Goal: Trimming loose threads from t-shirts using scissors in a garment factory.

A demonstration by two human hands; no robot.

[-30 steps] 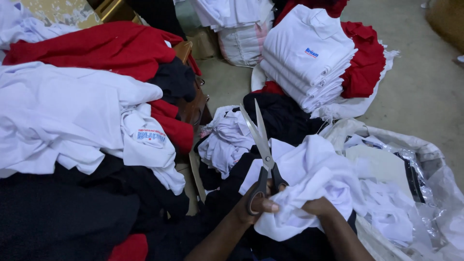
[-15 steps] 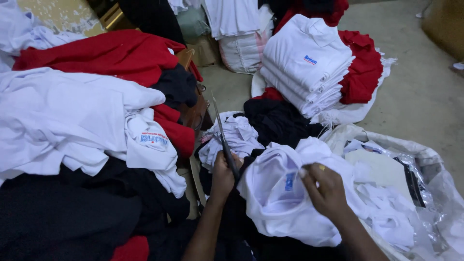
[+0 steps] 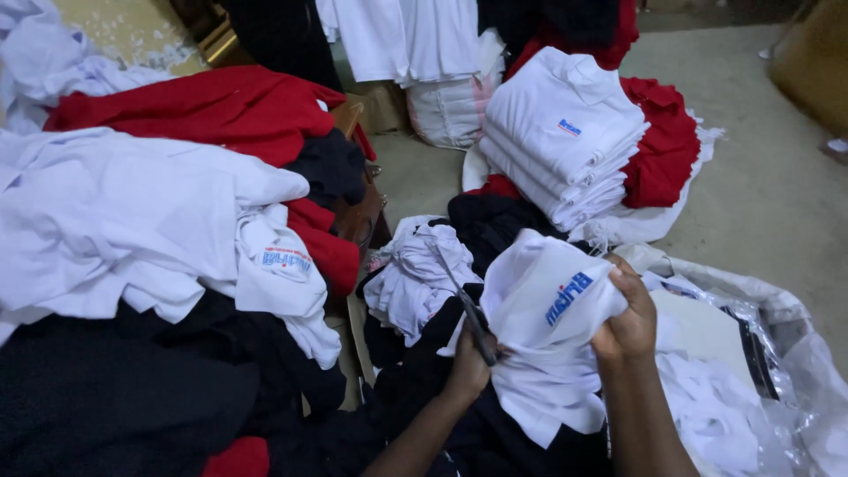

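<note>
1. A white shirt (image 3: 548,327) with blue printed lettering sits crumpled at lower centre of the frame.
2. The right hand (image 3: 629,320) is clenched on its upper fold.
3. The left hand (image 3: 466,369) is closed around scissors (image 3: 459,300) at the shirt's left edge.
4. Folded white shirts (image 3: 565,141) are stacked at upper right.

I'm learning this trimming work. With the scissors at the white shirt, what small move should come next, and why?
Probably ease the scissors tips in toward the fold that the right hand pinches, since the left hand holds them beside the white shirt, blades pointing up along its left edge. No loose thread is visible, so the exact cutting spot is unclear.
</note>
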